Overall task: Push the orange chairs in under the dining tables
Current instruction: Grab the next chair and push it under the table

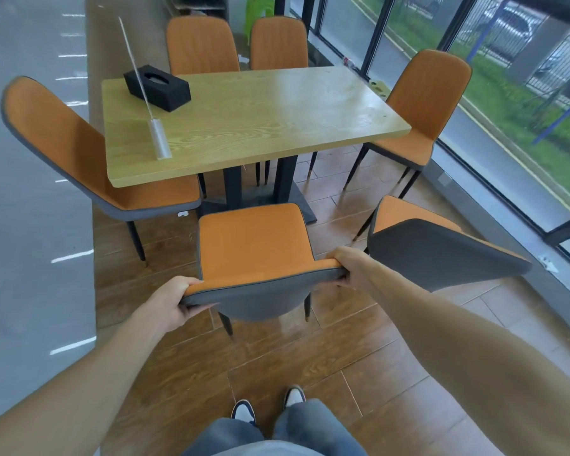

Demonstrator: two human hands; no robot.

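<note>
An orange chair with grey backing (pixel 254 240) stands in front of me, its seat just short of the near edge of the wooden dining table (pixel 260 120). My left hand (pixel 170 302) grips the left end of its backrest top; my right hand (pixel 348 263) grips the right end. A second orange chair (pixel 438 248) stands pulled out to the right, turned at an angle. Another orange chair (pixel 69 143) sits at the table's left end, one (pixel 425 103) at the right end, and two (pixel 201 44) (pixel 278 42) on the far side.
A black tissue box (pixel 157 87) and a clear sign holder (pixel 158 139) rest on the table. Glass windows (pixel 474 93) run along the right. Grey floor (pixel 30 225) lies left of the wood flooring. A green stool (pixel 260 8) stands at the back.
</note>
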